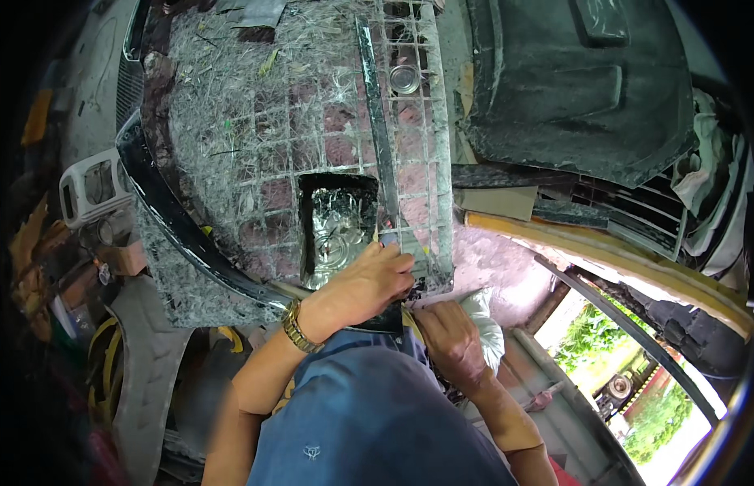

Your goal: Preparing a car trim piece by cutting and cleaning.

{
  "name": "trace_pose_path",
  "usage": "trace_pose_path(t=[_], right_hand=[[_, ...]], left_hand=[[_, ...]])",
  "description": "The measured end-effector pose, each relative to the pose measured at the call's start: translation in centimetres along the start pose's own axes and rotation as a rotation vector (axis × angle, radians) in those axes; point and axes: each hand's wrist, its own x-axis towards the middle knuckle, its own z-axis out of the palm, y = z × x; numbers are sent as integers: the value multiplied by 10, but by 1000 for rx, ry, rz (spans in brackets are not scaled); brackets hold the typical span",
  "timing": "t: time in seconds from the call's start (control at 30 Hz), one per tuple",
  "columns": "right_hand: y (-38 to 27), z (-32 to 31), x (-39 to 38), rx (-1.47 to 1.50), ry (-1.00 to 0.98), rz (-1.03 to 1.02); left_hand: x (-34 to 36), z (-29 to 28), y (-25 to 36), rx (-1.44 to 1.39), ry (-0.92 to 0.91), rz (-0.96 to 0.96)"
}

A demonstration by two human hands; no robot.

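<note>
A long, narrow black strip (379, 121), flecked with white, lies lengthwise along the right part of a worktop (255, 121) matted with pale fibres. My left hand (369, 279), with a gold-coloured watch on its wrist, is closed at the strip's near end. Its fingers are pinched together, and what they grip there is too small to make out. Just left of those fingers sits a black-rimmed rectangular container (338, 182) with a shiny, wrinkled inside. My right hand (454, 336) is curled at the worktop's near edge, close to my body; its fingertips are hidden.
A round metal can (404, 78) stands beside the strip's far part. A curved black panel (183, 231) runs down the worktop's left side. To the right lie a large black moulded panel (579, 89) and a long yellowish beam (612, 259). A white plastic stool (93, 188) is at left.
</note>
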Motion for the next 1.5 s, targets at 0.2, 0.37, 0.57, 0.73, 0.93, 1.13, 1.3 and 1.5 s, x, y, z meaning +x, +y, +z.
trace_pose_path(t=[0.2, 0.37, 0.57, 0.73, 0.93, 1.13, 1.3, 1.5], right_hand=[[-4, -4, 3, -26, -7, -5], [-7, -10, 4, -22, -96, 21], [-12, -16, 6, -33, -142, 64], [-6, -16, 3, -40, -132, 53], [-4, -16, 8, -3, -93, 22], [-5, -17, 11, -9, -126, -1], [-8, -15, 11, -49, -151, -15], [-16, -16, 13, -16, -75, 91]], left_hand=[[0, -1, -1, -47, 5, 25], [1, -4, 1, -63, 5, 30], [0, -2, 0, -84, -40, -16], [0, -3, 1, -82, -52, -45], [0, -5, 3, -97, -35, -46], [-1, 0, -1, -60, -22, -36], [-6, 2, -7, -115, 67, 61], [-11, 16, -16, -40, 63, 79]])
